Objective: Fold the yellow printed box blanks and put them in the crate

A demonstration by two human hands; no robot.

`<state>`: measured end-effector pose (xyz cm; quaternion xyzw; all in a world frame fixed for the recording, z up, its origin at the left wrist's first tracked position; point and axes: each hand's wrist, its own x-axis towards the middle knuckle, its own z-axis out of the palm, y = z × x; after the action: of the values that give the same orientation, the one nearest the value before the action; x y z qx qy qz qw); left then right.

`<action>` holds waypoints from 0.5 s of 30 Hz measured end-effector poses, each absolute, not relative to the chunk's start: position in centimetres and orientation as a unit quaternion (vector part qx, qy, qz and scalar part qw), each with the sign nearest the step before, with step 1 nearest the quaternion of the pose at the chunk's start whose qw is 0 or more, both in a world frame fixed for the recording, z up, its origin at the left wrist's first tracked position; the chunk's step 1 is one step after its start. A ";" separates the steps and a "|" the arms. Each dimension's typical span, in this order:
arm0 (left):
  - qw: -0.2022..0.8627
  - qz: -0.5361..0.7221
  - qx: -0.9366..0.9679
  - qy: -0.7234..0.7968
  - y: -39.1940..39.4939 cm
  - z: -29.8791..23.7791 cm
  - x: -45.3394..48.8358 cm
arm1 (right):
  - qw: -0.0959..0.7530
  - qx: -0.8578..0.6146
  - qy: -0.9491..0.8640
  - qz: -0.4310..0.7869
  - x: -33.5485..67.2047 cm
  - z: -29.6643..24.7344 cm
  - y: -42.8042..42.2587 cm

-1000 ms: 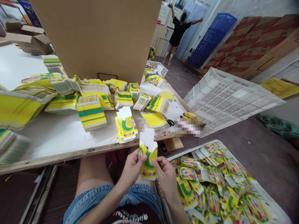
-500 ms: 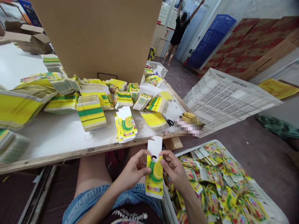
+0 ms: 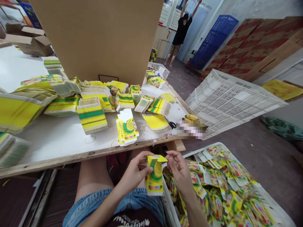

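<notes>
Over my lap, my left hand (image 3: 139, 167) grips a small yellow box (image 3: 155, 179) printed with a green-yellow swirl. The thumb lies on its front and the fingers are behind it. The box stands upright with its top flap (image 3: 159, 158) folded over. My right hand (image 3: 178, 168) pinches at the pointed right end of this flap, fingers curled together. On the table just ahead lies a loose pile of flat cartons (image 3: 127, 127) with the same swirl print. Right of my lap, a white crate (image 3: 222, 145) holds many filled yellow packets (image 3: 215, 201).
Bundled yellow cartons (image 3: 92, 115) line the table (image 3: 68, 134). A tall cardboard sheet (image 3: 99, 37) rises behind them. Scissors (image 3: 173, 125) and bananas (image 3: 191, 118) lie near the table's right edge. A white crate stack (image 3: 234, 97) stands beyond. A person (image 3: 181, 31) reaches up at the back.
The box's white upper flap, raised before, is now folded over the top. My right hand has shifted from the box's side to the flap's end. The person at the back has turned slightly.
</notes>
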<state>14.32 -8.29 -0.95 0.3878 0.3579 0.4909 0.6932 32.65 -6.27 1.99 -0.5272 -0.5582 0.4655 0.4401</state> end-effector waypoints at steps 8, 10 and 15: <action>0.614 0.482 0.502 0.373 -8.5 -0.8 14.3 | 0.272 -0.543 -0.614 0.504 31.6 2.4 -6.2; 0.639 0.483 0.478 0.360 -8.4 -0.9 14.3 | 0.255 -0.575 -0.631 0.454 31.4 2.3 -6.1; 0.684 0.496 0.404 0.352 -8.2 -1.1 14.2 | 0.236 -0.586 -0.641 0.436 31.0 2.5 -6.3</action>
<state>14.19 -8.20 -1.06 0.4039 0.3516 0.4958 0.6837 31.00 -6.32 2.48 -0.5860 -0.6411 0.4359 0.2358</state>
